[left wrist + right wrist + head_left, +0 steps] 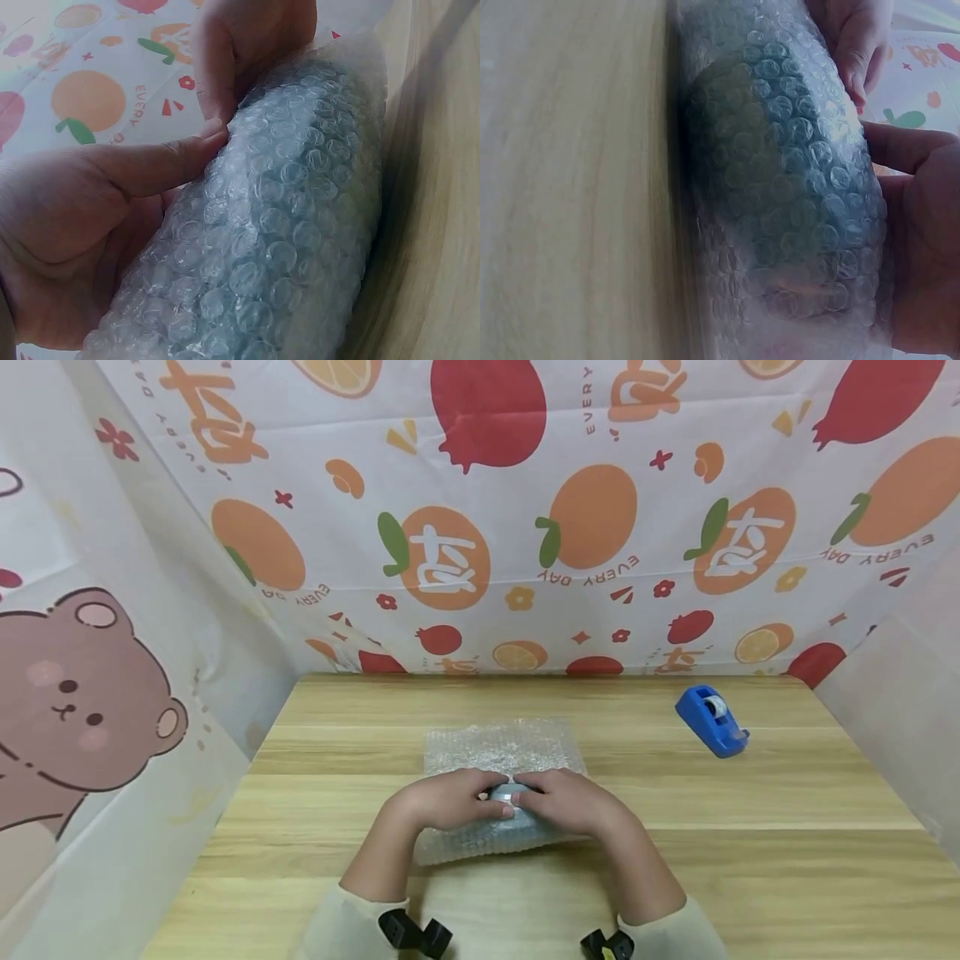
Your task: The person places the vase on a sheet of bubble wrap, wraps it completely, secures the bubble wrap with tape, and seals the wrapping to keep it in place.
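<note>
A clear sheet of bubble wrap (510,745) lies on the table, its near part folded over a bluish rounded object (504,792). Through the bubbles the object looks blue-green and long; its kind does not show. My left hand (450,799) holds the roll from the left, thumb on the near side. From the right, my right hand (568,799) grips the same roll, its thumb close to the left one. In the left wrist view the bubble wrap (262,217) curves over the object, with both thumbs at its upper edge. The fingers beyond the roll are mostly hidden.
A blue tape dispenser (712,722) with a roll of tape stands at the back right of the wooden table (315,827). A fruit-print cloth (517,552) hangs behind the table's back edge, and pale cloth with a bear print (90,693) covers the left side.
</note>
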Tool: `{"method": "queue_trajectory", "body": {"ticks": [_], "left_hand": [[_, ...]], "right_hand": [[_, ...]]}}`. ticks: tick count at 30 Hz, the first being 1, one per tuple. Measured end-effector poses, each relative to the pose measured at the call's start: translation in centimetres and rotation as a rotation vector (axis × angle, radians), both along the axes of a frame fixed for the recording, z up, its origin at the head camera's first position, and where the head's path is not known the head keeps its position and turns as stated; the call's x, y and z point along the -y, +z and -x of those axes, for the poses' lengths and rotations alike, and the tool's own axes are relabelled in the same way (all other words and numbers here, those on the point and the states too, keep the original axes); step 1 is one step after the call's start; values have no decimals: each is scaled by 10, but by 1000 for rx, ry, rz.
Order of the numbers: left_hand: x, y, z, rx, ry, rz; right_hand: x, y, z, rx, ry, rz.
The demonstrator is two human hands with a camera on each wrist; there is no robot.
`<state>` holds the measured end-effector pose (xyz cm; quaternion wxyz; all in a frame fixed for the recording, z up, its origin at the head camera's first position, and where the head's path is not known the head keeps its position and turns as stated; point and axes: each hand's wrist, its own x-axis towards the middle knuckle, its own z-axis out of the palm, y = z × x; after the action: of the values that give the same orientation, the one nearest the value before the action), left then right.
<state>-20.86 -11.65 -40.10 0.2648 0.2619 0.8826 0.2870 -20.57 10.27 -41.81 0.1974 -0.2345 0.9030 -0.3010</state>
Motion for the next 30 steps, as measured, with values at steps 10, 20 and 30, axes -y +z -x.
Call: {"method": "queue_trajectory", "body": {"ticks": [10,20,30], "left_hand": [[0,-1,1,6,-1,-31],[-2,-1,1,-12,-34,-74],[-3,0,1,25,-32,-92]], "right_hand": [[4,9,-3,-278,-21,62],[16,9,-10,-374,37,138],[15,3,-7,-258,-21,131]]}}
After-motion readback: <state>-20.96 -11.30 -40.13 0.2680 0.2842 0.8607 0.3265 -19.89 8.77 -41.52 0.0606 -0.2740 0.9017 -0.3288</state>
